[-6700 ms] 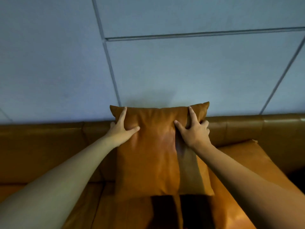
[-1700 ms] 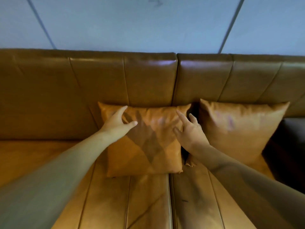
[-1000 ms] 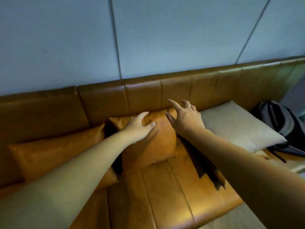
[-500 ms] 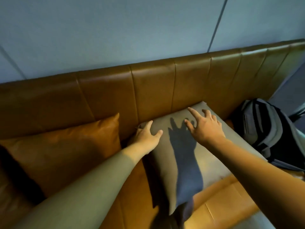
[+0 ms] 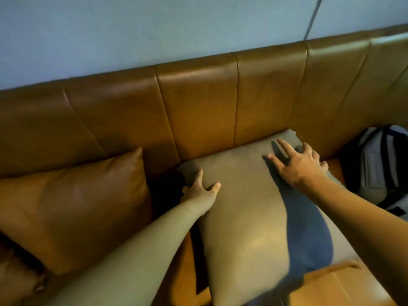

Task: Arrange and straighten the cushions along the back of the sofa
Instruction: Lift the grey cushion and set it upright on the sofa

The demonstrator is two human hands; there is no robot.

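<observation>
A grey cushion (image 5: 249, 208) lies flat on the seat of the brown leather sofa (image 5: 198, 102), its far edge near the backrest. My left hand (image 5: 199, 188) grips the cushion's far left corner, thumb on top and fingers curled around the edge. My right hand (image 5: 298, 162) rests on the far right corner with fingers spread, their tips over the edge. A brown leather cushion (image 5: 72, 206) leans against the backrest to the left, apart from the grey one.
A grey and black backpack (image 5: 384, 164) sits on the sofa at the right, close to the grey cushion. A pale blue panelled wall (image 5: 132, 29) rises behind the backrest. The corner of another brown cushion (image 5: 15, 281) shows at the lower left.
The view has swung right from the brown cushions to the grey one. Both hands left the brown cushion and now lie on the grey cushion's far corners, the right hand further right than before.
</observation>
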